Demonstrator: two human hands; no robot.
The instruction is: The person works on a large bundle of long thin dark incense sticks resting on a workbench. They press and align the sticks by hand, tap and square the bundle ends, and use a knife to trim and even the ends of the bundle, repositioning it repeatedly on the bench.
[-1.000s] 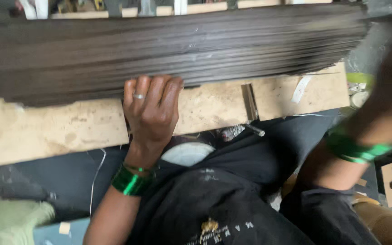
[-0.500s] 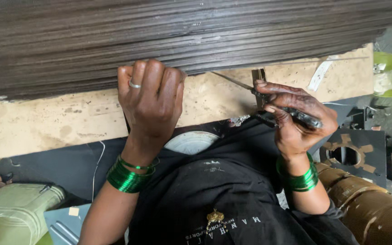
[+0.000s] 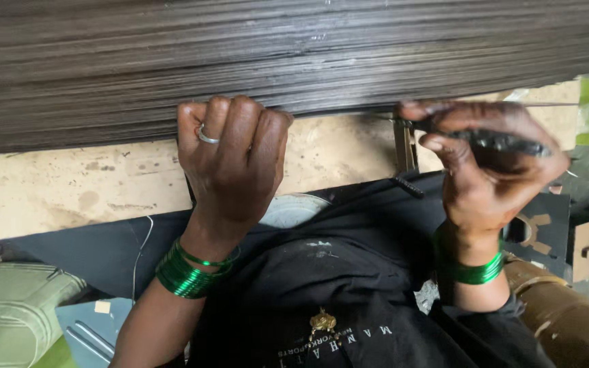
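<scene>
Dark thin sheets (image 3: pixel 274 61) lie stacked across the pale desk (image 3: pixel 69 191); the left hand (image 3: pixel 230 160) curls its fingers over the stack's near edge; the right hand (image 3: pixel 485 160) grips a dark slender tool (image 3: pixel 492 141) at that edge; separating one sheet seems in hand, and a steady tip would help.

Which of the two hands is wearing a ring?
The left hand, gripping the edge of the dark sheet stack, wears a silver ring. The right hand holds a dark tool.
</scene>
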